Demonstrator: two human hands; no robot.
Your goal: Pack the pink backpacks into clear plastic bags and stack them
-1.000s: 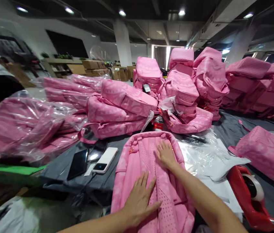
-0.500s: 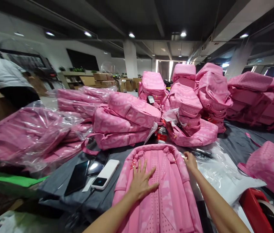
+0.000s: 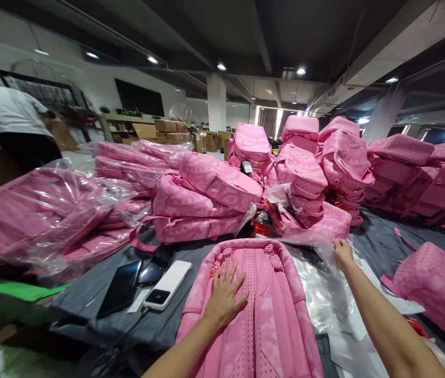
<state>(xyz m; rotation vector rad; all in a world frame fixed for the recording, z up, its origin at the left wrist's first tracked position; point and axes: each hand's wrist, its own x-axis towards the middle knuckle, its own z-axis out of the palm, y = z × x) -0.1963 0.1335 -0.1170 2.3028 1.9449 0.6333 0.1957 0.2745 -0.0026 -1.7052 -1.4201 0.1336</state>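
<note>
Plastic (image 3: 322,278) now seems pinched by right hand (image 3: 342,254); left hand (image 3: 224,301) stays splayed on backpack (image 3: 268,320).

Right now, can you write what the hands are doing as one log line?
left hand: spread flat on pink backpack | right hand: pinching clear plastic | beside backpack: white device

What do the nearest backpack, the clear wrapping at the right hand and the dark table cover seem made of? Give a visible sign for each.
Backpack: probably synthetic fabric, mostly matte; soft padded edges and seams suggest it.
Clear wrapping: thin, glossy plastic film, most likely; see-through, with bright crinkled highlights.
Dark table cover: cloth or plastic sheeting, fairly dull; loose folds fit either.
</note>
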